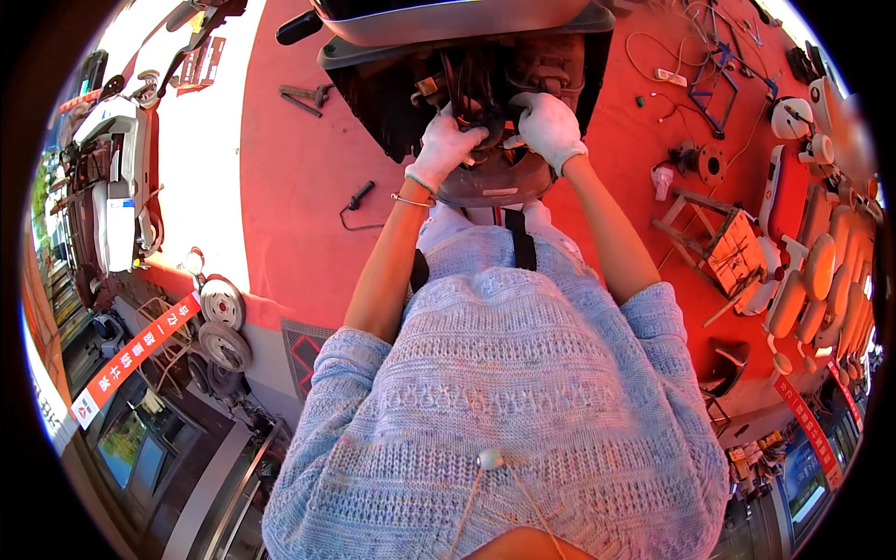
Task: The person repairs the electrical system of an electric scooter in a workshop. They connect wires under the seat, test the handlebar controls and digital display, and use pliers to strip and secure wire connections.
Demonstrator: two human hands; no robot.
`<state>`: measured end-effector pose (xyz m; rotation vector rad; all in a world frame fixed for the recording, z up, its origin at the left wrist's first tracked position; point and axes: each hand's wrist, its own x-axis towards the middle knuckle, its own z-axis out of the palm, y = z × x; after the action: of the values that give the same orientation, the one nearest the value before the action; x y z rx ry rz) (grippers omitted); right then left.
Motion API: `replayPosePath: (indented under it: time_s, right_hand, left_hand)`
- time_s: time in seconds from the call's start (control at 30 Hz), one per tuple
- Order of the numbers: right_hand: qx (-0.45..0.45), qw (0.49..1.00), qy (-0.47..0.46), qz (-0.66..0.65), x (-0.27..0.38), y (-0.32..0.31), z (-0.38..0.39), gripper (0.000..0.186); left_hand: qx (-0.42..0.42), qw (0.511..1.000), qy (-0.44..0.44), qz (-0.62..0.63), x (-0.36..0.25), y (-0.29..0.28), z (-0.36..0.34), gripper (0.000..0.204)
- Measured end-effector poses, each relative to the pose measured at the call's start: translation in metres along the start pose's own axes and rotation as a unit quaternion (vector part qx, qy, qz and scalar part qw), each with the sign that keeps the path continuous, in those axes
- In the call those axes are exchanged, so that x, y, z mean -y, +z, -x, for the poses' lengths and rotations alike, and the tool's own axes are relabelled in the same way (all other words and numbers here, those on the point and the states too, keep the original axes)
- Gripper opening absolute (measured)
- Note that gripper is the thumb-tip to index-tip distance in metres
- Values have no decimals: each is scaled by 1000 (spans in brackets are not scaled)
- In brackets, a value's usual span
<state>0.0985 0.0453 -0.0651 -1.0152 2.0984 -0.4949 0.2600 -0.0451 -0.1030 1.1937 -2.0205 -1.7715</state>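
You are working inside the opened scooter [467, 84] right in front of you: your gloved left hand [446, 147] and right hand [549, 126] are both curled around the black wiring bundle [478, 98]. To my eye you are mid-way through handling those cables; any further move needs slow, even pulls so nothing snags on the dark housing [490, 177] below.

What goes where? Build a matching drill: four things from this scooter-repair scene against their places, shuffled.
Things:
1. left hand
2. right hand
3. wooden stool
4. black handlebar grip

Places:
A. on the red floor, off to the person's right
B. on the red floor, left of the left forearm
C. in a white glove, at the wiring on the right side
D. in a white glove, above a bracelet

Pairs: 1-D, 2-C, 3-A, 4-B
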Motion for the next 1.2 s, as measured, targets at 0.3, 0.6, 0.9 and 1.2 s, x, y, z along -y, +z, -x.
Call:
replayPosePath:
  time_s: [0.3,0.6,0.9,1.2]
  right_hand:
    - [46,950,102,-293,-1,31,-25,43]
    - [136,934,63,-323,-16,26,-31,39]
    - [119,878,37,-463,-20,25,-17,34]
    - [158,893,24,-421,-33,25,-27,36]
  left_hand:
    - [1,1000,-10,-13,-16,2,8,34]
    - [-76,973,151,-159,-6,8,8,34]
    - [60,960,150,-230,-29,-20,-4,34]
    - [36,975,116,-188,-30,-11,3,37]
